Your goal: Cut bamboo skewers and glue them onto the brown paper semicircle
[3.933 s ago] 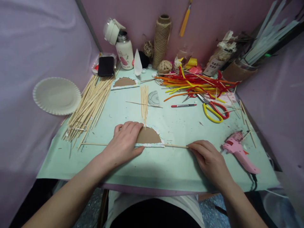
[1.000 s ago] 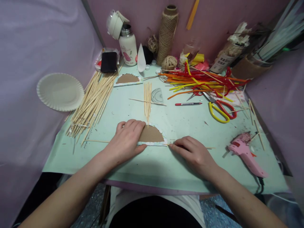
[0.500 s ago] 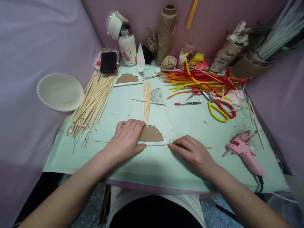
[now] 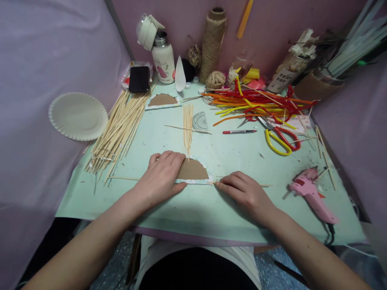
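Note:
A brown half-round cardboard piece (image 4: 193, 170) with a pale patterned rim lies near the table's front, straight edge towards me. My left hand (image 4: 163, 173) rests over its left part, fingers together, thumb on the straight edge. At its right corner, my right hand (image 4: 242, 191) pinches a thin stick (image 4: 266, 185) that sticks out beyond the hand. Another stick length (image 4: 122, 178) shows left of my left hand; whether they are one stick is hidden. A bundle of sticks (image 4: 188, 125) points at the curved rim, with one stick lying across it beside a protractor (image 4: 200, 121).
Many loose sticks (image 4: 121, 129) and a paper plate (image 4: 78, 117) lie left. A second half-round piece (image 4: 163, 100), a bottle (image 4: 163, 60) and twine (image 4: 213, 44) stand farther back. Right are coloured strips (image 4: 256, 102), scissors (image 4: 279, 141), a pen (image 4: 239, 132) and a pink glue gun (image 4: 314, 199).

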Available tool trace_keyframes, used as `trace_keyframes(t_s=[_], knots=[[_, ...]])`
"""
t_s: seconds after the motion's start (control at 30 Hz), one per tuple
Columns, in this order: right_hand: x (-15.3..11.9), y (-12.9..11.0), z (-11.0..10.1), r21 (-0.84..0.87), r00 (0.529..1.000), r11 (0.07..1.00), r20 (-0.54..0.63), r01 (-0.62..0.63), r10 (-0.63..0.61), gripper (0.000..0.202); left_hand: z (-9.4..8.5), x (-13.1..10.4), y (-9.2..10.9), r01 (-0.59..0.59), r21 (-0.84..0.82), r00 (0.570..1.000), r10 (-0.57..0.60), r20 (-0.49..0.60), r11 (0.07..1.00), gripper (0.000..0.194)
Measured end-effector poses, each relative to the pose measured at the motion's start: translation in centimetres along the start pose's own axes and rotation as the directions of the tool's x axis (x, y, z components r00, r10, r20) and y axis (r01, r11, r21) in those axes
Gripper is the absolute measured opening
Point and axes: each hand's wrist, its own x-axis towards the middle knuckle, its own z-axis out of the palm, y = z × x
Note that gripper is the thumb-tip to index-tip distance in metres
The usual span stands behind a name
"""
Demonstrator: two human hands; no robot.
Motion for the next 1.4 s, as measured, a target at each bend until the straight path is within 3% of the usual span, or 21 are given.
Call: trace_keyframes(t_s=[1.4], knots=[[0.07, 0.08, 0.11, 0.002, 1.000, 1.000, 0.004, -0.001, 0.001, 0.029, -0.10, 0.04, 0.03, 0.006, -0.011, 1.000, -0.006, 0.012, 1.000, 0.044]])
